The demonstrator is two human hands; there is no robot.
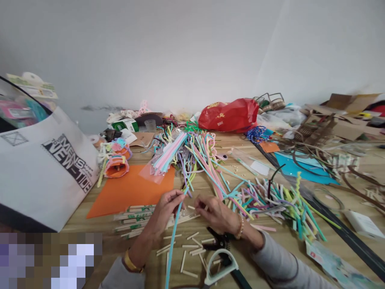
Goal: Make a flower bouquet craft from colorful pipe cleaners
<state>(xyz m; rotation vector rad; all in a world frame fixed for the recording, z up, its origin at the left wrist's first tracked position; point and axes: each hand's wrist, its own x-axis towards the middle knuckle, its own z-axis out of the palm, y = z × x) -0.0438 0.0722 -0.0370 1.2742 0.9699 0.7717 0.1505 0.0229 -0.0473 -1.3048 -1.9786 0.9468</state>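
My left hand (167,208) pinches a light blue pipe cleaner (172,245) between thumb and fingers. The pipe cleaner's long end hangs down toward the table's front edge, and its short upper end sticks out past the fingertips. A little to the right, my right hand (215,214) has its fingers curled and pressed together; whether anything small is in them is hidden. Below both hands lie several short wooden sticks (183,261) and a cutting tool with a pale loop handle (221,261). Wrapped bundles of chopsticks (135,218) lie beside my left wrist.
Piles of coloured pipe cleaners (207,160) spread beyond my hands, with more (270,198) at right. Orange sheets (141,182) and a pipe-cleaner-trimmed orange piece (116,166) lie left. A white bag (36,176) stands far left; a red bag (230,116) lies at the back.
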